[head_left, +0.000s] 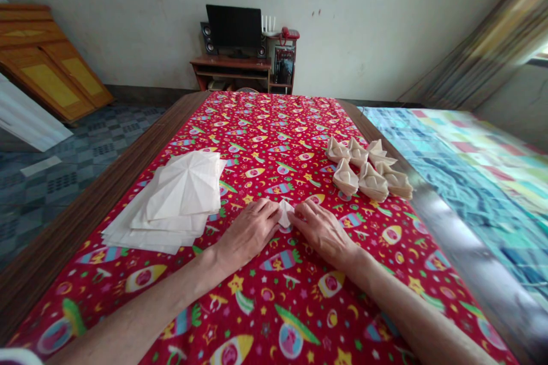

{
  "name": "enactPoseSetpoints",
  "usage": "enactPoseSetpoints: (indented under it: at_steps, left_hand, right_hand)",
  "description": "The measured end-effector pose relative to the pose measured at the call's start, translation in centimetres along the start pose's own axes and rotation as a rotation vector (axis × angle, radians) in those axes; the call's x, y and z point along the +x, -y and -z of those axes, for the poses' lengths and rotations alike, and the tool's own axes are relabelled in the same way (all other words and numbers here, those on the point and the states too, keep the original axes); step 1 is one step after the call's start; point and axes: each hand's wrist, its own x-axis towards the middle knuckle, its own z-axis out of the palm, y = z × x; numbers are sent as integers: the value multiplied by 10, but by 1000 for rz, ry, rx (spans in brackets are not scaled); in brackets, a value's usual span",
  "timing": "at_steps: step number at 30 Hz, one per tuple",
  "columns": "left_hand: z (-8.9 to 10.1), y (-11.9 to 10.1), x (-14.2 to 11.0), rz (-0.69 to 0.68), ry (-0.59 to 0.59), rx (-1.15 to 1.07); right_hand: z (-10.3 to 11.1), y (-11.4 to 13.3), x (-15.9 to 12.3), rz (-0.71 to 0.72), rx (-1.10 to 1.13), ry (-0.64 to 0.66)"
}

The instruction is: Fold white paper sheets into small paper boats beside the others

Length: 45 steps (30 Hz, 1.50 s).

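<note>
A small piece of folded white paper (285, 214) lies on the red patterned cloth, between my two hands. My left hand (256, 222) grips its left side with curled fingers, and my right hand (319, 227) pinches its right side. Fingers cover both edges of the paper, so only its pointed middle shows. To the left rests a stack of creased white paper sheets (184, 185), the top one marked with folds radiating from a point. On the right stand several folded paper pieces (372, 182) in two rows, cream-coloured and nested in piles.
The red cloth (282, 296) covers a long brown table (162, 131). Beyond its far end stands a desk with a monitor (234, 27), speakers and a red telephone (290, 33). A bed (445, 165) adjoins on the right; a wooden cabinet (51, 63) is at the left.
</note>
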Motion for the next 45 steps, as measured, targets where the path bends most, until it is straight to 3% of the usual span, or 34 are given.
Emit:
enactPoseSetpoints:
  at_steps: [7, 12, 19, 35, 45]
  left_hand:
    - [-13, 7, 0, 15, -189, -196]
    - [-22, 14, 4, 122, -287, -382]
    - [-18, 11, 9, 275, -205, -273]
    - [-8, 7, 17, 395, -74, -142]
    - [-17, 23, 5, 364, -144, -213]
  right_hand:
    - [-17, -8, -4, -105, 325, -192]
    - [-20, -10, 0, -186, 486, -214]
    - [-18, -3, 9, -319, 366, -182]
    - [-13, -4, 15, -368, 320, -120]
    - [-12, -3, 12, -381, 316, -159]
